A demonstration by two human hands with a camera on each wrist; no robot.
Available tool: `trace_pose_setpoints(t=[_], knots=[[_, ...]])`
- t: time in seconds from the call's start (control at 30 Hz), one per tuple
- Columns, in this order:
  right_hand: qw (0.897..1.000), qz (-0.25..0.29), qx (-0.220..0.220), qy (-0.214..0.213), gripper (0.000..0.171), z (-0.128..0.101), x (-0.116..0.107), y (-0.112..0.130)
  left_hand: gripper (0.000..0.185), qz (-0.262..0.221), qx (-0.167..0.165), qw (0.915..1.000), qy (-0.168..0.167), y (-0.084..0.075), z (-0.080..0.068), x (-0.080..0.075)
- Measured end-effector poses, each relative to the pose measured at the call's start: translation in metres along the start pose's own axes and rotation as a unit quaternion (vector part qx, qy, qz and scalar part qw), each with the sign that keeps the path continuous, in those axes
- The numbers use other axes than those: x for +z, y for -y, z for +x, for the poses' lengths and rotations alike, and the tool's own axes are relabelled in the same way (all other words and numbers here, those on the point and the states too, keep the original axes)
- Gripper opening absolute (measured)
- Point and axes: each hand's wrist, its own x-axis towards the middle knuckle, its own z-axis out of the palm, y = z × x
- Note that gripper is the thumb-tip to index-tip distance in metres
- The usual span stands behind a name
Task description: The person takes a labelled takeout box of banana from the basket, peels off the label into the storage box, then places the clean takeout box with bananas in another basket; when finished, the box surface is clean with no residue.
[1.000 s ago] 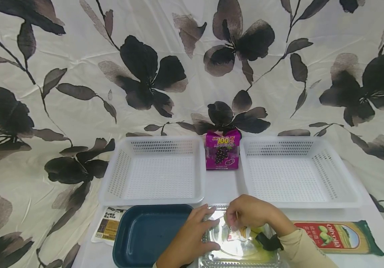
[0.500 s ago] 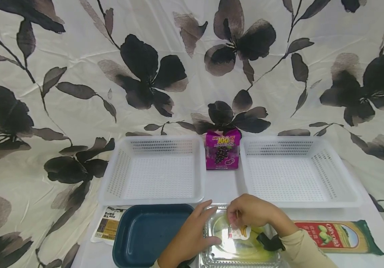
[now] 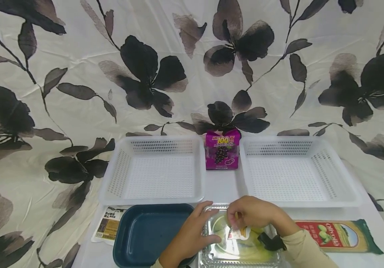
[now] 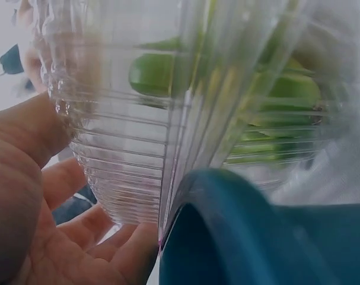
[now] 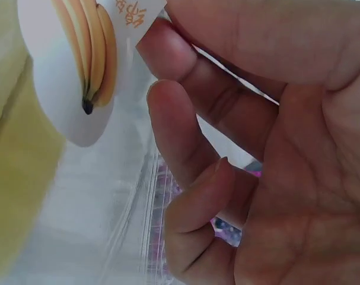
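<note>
A clear plastic clamshell box (image 3: 242,253) lies at the table's front, with green and yellow fruit (image 4: 280,98) visible through its ribbed wall. On its lid is a white paper label (image 5: 85,127) printed with bananas. My right hand (image 3: 250,212) pinches the label's edge between thumb and forefinger, the other fingers curled beneath. My left hand (image 3: 193,232) rests with spread fingers along the box's left side, its thumb over the lid. Right beside that hand is a dark teal dish (image 3: 145,257). Some of the box is hidden under both hands.
Two white perforated baskets (image 3: 152,199) stand behind, with a purple grape-candy bag (image 3: 222,150) between them. A pasta packet (image 3: 342,236) lies at the right. Another packet (image 3: 106,225) lies partly behind the dish at the left. Floral cloth (image 3: 192,74) hangs at the back.
My left hand's fingers have shifted slightly and spread wider at the box's edge. The right hand stays almost in place, still pinching the label.
</note>
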Motion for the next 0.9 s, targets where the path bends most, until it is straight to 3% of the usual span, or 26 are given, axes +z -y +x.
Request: trace_pose_setpoints(t=[0.2, 0.57, 0.9], knots=[[1.0, 0.003, -0.008, 0.012, 0.015, 0.0008, -0.0011, -0.0005, 0.075, 0.004, -0.005, 1.0, 0.003, 0.0005, 0.0005, 0.0012], [0.998, 0.002, -0.065, 0.0, 0.014, 0.0013, -0.0024, -0.0027, 0.073, 0.011, -0.016, 0.9998, 0.0, -0.002, 0.0, 0.0024], [0.998, -0.046, 0.004, -0.033, 0.017, 0.0078, 0.0061, 0.0053, 0.074, 0.015, -0.022, 0.9996, 0.007, -0.0038, 0.0005, 0.0005]])
